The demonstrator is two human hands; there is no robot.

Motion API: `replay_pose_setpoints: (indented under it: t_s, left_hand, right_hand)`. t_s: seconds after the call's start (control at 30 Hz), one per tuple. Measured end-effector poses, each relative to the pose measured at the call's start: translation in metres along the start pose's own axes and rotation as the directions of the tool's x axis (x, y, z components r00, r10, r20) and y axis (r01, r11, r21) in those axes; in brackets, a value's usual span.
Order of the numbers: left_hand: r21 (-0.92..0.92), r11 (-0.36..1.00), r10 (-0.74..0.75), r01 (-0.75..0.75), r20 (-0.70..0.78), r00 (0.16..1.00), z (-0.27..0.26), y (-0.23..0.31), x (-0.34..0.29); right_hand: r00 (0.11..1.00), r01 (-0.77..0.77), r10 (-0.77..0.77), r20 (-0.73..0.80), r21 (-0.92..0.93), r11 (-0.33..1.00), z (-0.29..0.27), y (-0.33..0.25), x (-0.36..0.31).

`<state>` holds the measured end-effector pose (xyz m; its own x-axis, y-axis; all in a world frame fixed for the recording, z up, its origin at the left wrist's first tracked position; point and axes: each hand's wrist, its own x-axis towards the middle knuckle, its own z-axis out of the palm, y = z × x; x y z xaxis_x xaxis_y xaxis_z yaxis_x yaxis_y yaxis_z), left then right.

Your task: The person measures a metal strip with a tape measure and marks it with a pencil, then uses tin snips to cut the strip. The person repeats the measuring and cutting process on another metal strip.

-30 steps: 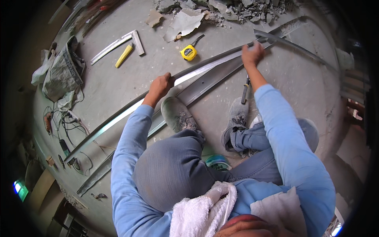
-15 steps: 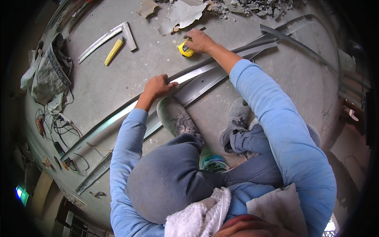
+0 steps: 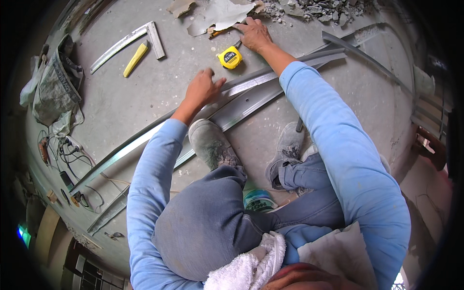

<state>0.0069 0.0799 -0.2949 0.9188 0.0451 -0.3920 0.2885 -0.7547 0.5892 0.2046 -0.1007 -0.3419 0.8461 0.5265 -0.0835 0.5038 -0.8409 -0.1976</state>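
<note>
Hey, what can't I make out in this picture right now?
All in the head view:
Grey handle by the right shoe: the rest is hidden behind the right sleeve.
Left hand: blurred fingertips leave contact with the metal channel unclear.
Yellowish item at the torn sheet's edge: too small to identify.
Rubble pile: cut off by the top edge.

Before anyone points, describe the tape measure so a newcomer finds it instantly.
Find the long metal channels slanting across the floor. Just beyond them, between the left hand and right hand, lies the tape measure. Its boxy yellow body sets it apart from the slim yellow tool to its left.
</note>
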Motion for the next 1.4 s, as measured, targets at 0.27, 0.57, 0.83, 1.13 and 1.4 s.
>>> replay_pose_setpoints:
  t_s: [0.27,0.57,0.83,1.13,1.4]
  left_hand:
    - [0.191,0.947,0.271,-0.257,-0.056,0.961,0.009,0.028,0.049]
    - [0.037,0.989,0.149,-0.145,-0.126,0.981,0.011,0.006,0.047]
    - [-0.977,-0.094,0.023,0.192,0.190,0.981,-0.064,-0.062,-0.034]
    - [-0.771,0.602,-0.356,0.208,-0.026,0.934,-0.088,-0.138,-0.097]
    - [0.019,0.842,-0.524,0.539,-0.208,0.826,-0.054,-0.169,-0.130]
  right_hand:
    - [0.999,-0.024,0.024,0.033,-0.030,0.999,0.004,-0.012,0.011]
    - [0.982,-0.106,0.105,0.160,-0.002,0.994,-0.006,-0.026,0.017]
    - [1.000,-0.008,0.008,0.003,-0.020,1.000,0.004,-0.011,0.010]
    - [0.984,0.009,-0.001,0.176,-0.043,0.999,-0.012,-0.012,-0.022]
    - [0.967,0.042,-0.132,0.217,0.375,0.926,0.016,0.017,-0.040]
